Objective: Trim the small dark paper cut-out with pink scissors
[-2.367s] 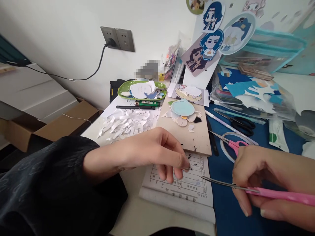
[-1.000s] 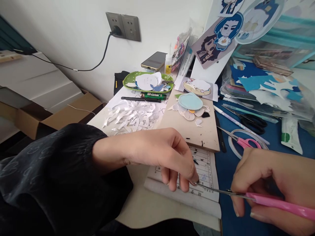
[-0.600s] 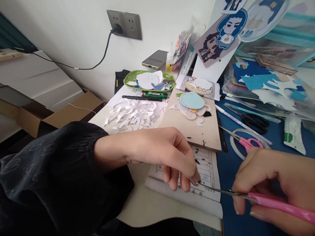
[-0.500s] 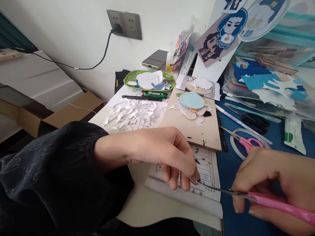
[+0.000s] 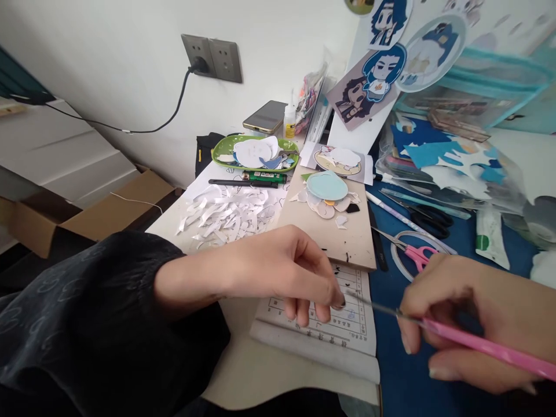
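Your left hand (image 5: 278, 272) is over the printed paper pad (image 5: 358, 333) at the near side, thumb and finger pinched together. A tiny dark piece (image 5: 343, 303) seems to be in the pinch, but it is too small to see well. Your right hand (image 5: 467, 301), on the right, is wrapped round the pink scissors (image 5: 486, 343). The blades point left, with their tips just beside your left fingers. Blur hides whether they touch.

A lot looks done. A big heap of white strips (image 5: 228, 214) lies on the left of the bench (image 5: 243, 373). Cut shapes are piled on the flat board (image 5: 356, 246), with a light blue one (image 5: 326, 186) on top. More white shapes (image 5: 252, 153) lie in the green tray (image 5: 216, 155) at the far side. Little black bits (image 5: 347, 256) are on the pad and the board's near edge, so small snips seem made.

The pinched piece looks like what is left, as it is not set down. I can't tell how much is trimmed.
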The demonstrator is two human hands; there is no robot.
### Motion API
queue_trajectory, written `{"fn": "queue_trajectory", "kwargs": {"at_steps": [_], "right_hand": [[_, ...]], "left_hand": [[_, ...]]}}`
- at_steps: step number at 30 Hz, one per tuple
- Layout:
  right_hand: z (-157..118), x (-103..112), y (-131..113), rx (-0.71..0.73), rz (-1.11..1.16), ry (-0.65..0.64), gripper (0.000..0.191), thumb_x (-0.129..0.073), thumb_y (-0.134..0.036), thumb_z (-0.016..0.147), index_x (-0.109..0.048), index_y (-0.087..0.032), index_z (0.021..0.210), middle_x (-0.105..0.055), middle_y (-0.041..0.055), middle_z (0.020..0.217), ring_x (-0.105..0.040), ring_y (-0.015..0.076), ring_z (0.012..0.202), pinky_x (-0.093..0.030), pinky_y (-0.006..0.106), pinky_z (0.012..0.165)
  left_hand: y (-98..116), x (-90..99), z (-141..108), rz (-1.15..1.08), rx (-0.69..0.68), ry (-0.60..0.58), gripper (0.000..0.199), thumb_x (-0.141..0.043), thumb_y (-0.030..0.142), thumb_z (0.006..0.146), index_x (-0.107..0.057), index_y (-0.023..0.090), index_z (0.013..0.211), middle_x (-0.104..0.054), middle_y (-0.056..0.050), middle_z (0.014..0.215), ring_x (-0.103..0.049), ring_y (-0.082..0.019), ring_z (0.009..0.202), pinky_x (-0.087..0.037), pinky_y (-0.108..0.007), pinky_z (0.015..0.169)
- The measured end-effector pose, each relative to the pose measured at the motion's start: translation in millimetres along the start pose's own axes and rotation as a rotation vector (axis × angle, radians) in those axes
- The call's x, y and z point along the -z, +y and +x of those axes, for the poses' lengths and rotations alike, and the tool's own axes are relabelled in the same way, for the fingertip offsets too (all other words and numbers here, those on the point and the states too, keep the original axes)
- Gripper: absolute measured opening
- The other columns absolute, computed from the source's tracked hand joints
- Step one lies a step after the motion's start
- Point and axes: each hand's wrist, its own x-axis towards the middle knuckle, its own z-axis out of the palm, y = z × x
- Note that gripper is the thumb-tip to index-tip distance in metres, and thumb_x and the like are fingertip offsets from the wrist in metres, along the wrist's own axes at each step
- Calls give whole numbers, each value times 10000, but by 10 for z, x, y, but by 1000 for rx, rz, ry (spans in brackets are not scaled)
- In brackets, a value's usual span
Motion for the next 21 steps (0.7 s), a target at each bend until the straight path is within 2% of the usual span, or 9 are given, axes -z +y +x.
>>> {"fn": "queue_trajectory", "kwargs": {"at_steps": [2, 3, 6, 9, 12, 14, 16, 19, 21], "right_hand": [[40, -31, -45, -62, 132, 51, 192, -785, -282, 581, -657, -183, 684, -510, -61, 498, -427, 51, 323, -334, 143, 299], [69, -51, -62, -41, 195, 96, 229, -799, -286, 583, -637, -178, 705, -516, -66, 511, -433, 46, 317, -335, 140, 303], [167, -131, -95, 158, 281, 271, 214, -771, -290, 685, -619, -176, 784, -509, -80, 441, -465, 60, 316, -367, 163, 356], [234, -244, -117, 240, 317, 432, 159, -709, -285, 772, -624, -194, 870, -503, -86, 421, -513, 95, 354, -428, 198, 394], [250, -351, -133, 316, 330, 480, 121, -705, -223, 767, -636, -218, 866, -599, -54, 598, -547, 82, 384, -466, 196, 399], [254, -399, -133, 417, 281, 536, 122, -701, -184, 761, -638, -229, 856, -643, -22, 805, -544, 56, 403, -474, 189, 398], [266, -430, -123, 550, 154, 631, 173, -699, -141, 749, -638, -235, 881, -629, -2, 923, -543, 55, 442, -479, 199, 411], [297, -466, -105, 715, -96, 762, 250, -706, -93, 726, -632, -225, 924, -616, 18, 922, -578, 106, 570, -500, 227, 462], [315, -489, -101, 757, -199, 815, 252, -709, -83, 725, -625, -215, 923, -618, 31, 913, -589, 134, 637, -514, 238, 483]], "left_hand": [[-1, -25, -8, 26, -46, 76, 106, -640, 180, 756, -673, 148, 661, -659, 15, 619, -563, -63, 490, -462, -126, 459], [-3, -38, -12, 42, -73, 111, 108, -645, 199, 761, -677, 146, 673, -659, 11, 628, -564, -66, 495, -461, -130, 460], [-12, -73, -26, 72, -149, 184, 135, -655, 258, 773, -684, 145, 705, -654, 9, 646, -561, -72, 506, -462, -139, 471], [-14, -97, -43, 64, -199, 227, 154, -661, 281, 780, -689, 142, 719, -649, 8, 642, -552, -77, 508, -462, -148, 476], [-19, -110, -54, 49, -243, 261, 179, -676, 309, 774, -689, 136, 729, -636, 8, 633, -538, -76, 504, -451, -158, 480], [-34, -118, -52, 41, -274, 279, 207, -681, 337, 771, -678, 135, 728, -628, 7, 640, -523, -77, 497, -432, -170, 471], [-55, -131, -44, 58, -316, 303, 222, -676, 352, 778, -672, 134, 736, -606, 12, 629, -480, -71, 490, -385, -174, 453], [-83, -161, -37, 138, -397, 360, 226, -655, 346, 802, -670, 130, 738, -579, 14, 611, -438, -78, 525, -345, -191, 474], [-90, -179, -42, 219, -453, 406, 223, -635, 329, 823, -668, 131, 725, -602, 2, 632, -479, -96, 576, -377, -208, 528]]}}
